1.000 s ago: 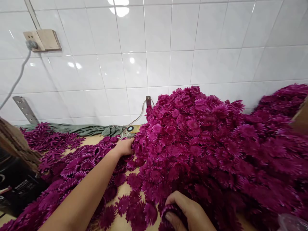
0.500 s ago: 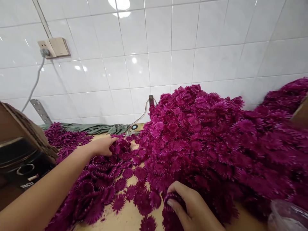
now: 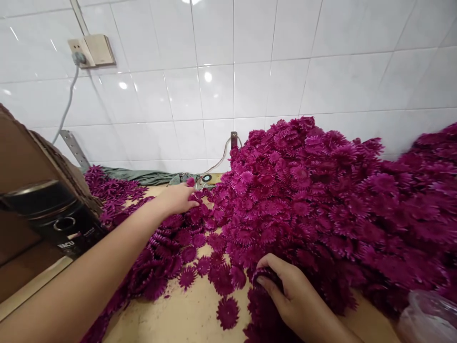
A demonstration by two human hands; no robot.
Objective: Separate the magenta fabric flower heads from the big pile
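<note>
Magenta flower heads with toothed petals, flat and round, cover much of the table (image 3: 157, 319). My left hand (image 3: 178, 197) reaches over the scattered flower heads (image 3: 189, 255) near the back. A small magenta flower head (image 3: 190, 182) shows at its fingertips, partly hidden behind the fingers, and appears gripped. Thumb and forefinger of my right hand (image 3: 285, 288) curl around a dark stack of flower heads (image 3: 267, 276), seen edge-on. This hand is low in the middle, in front of the tall flower heap (image 3: 296, 190).
At left, a black canister (image 3: 67, 224) stands by a cardboard box (image 3: 21, 162). A clear plastic tub (image 3: 428, 317) is at lower right. Green cloth (image 3: 143, 176) and a thin cable run along the tiled wall (image 3: 214, 95). A plug sits in the socket (image 3: 80, 52).
My left hand has shifted right, and a flower head now shows at its fingertips. My right hand keeps its grip on the stack. The whole view has shifted slightly.
</note>
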